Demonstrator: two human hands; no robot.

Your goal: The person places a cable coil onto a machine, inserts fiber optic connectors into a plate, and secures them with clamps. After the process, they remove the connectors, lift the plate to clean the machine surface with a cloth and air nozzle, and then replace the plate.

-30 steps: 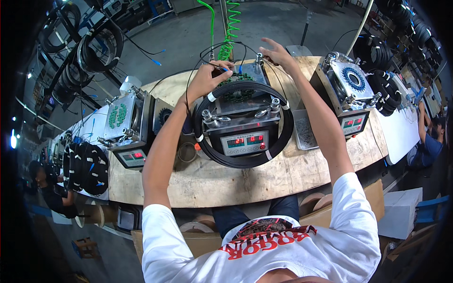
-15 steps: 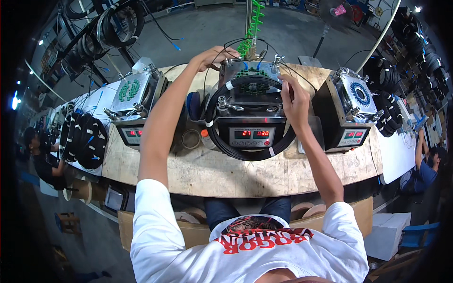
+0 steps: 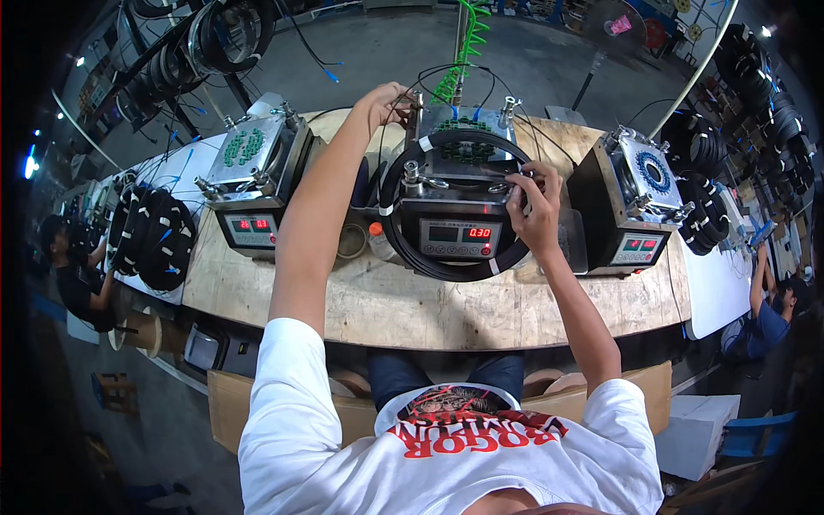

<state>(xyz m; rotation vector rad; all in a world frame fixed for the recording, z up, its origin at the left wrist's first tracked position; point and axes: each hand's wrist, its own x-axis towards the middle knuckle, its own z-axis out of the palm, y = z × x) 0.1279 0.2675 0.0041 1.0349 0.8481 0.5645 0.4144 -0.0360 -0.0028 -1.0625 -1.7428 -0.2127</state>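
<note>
Bench machine (image 3: 455, 225) clamps (image 3: 499, 188) were apparently being adjusted by left hand (image 3: 389, 102) and right hand (image 3: 539, 202), fingers curled; grip could not be told; even pressure seemed needed next.

Grey workshop floor (image 3: 378, 53), seen toward twelve o'clock.
Bright lamp (image 3: 31, 165) noted between nine and ten, smaller lamp (image 3: 766, 32) at two; white table (image 3: 717, 296) set at three, low brown stool (image 3: 116, 379) at eight.

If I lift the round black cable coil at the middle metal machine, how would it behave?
The black coil probably keeps its shape, since white bands bind it. Thin black lengths arching above the machine look springy and may snag.
</note>
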